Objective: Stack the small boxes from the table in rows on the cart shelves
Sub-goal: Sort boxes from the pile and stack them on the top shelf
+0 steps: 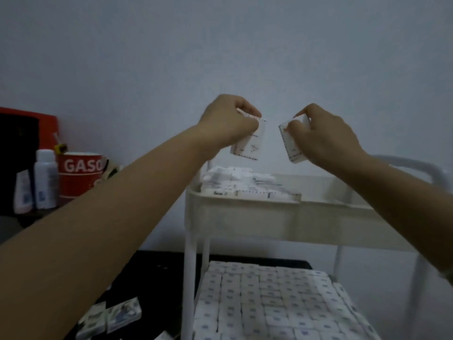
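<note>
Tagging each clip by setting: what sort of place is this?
Probably a small stockroom or home storage corner: a white cart packed below with rows of small boxes, more boxes on a dark table, bottles and a red mug.

left box [253,143], right box [293,150] — white, tilted | shelf boxes [269,303] — packed rows

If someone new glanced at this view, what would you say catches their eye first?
The left hand grips one small box and the right hand another box above the cart's top shelf. Lower down, tight rows of boxes lie packed edge to edge; a red mug stands far left.
</note>
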The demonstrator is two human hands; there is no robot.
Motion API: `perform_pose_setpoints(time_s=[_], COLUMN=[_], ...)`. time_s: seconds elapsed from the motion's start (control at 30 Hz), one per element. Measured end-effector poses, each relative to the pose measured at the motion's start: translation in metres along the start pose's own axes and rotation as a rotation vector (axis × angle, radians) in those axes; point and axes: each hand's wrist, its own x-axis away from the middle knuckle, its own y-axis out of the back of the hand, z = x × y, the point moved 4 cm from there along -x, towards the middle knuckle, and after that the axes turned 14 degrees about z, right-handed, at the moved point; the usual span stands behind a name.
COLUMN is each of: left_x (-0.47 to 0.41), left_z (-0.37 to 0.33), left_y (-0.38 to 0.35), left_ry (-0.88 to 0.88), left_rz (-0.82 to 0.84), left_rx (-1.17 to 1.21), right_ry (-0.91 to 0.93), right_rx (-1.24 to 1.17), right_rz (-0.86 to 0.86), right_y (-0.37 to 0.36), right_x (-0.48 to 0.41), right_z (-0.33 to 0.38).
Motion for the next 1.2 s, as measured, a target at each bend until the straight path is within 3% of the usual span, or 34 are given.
perform_pose_setpoints(time_s=[0.1,0.23,0.37,0.43,0.5,0.57,0.63,0.77,0.97,1.2], left_x=[-0.045,-0.088,-0.109,-0.114,-0.119,-0.120,-0.121,-0.124,-0.118,-0.108], left_z=[0.008,0.015,0.025,0.033,0.042,0.048,0.053,0.059,0.067,0.061], left_y=[-0.024,-0.050,-0.073,-0.082,-0.086,-0.086,-0.085,-0.086,-0.088,-0.085], left_ry=[0.069,0.090,0.090,0.094,0.132,0.181,0.207,0.226,0.330,0.423], left_rz=[0.055,0.173,0.293,0.387,0.499,0.579,0.606,0.655,0.779,0.827], left_rx=[-0.186,-0.474,-0.775,-0.846,-0.820,-0.755,-0.752,-0.754,-0.718,-0.735], right_ry=[-0.133,-0.257,-0.270,-0.230,-0.217,-0.215,-0.231,-0.278,-0.362,-0.319], right_rx=[0.130,0.178,0.162,0.020,-0.115,-0.097,-0.086,-0.290,-0.663,-0.036], right_rz=[0.014,0.160,0.257,0.307,0.369,0.375,0.357,0.342,0.556,0.456], right_y=[-0.001,-0.009,-0.013,-0.019,-0.026,-0.030,-0.031,-0.034,-0.038,-0.060], right_x=[-0.020,-0.040,-0.052,-0.055,-0.057,-0.062,-0.069,-0.084,-0.101,-0.119], right_z=[-0.021,-0.044,-0.059,-0.062,-0.064,-0.066,-0.068,-0.067,-0.056,-0.069])
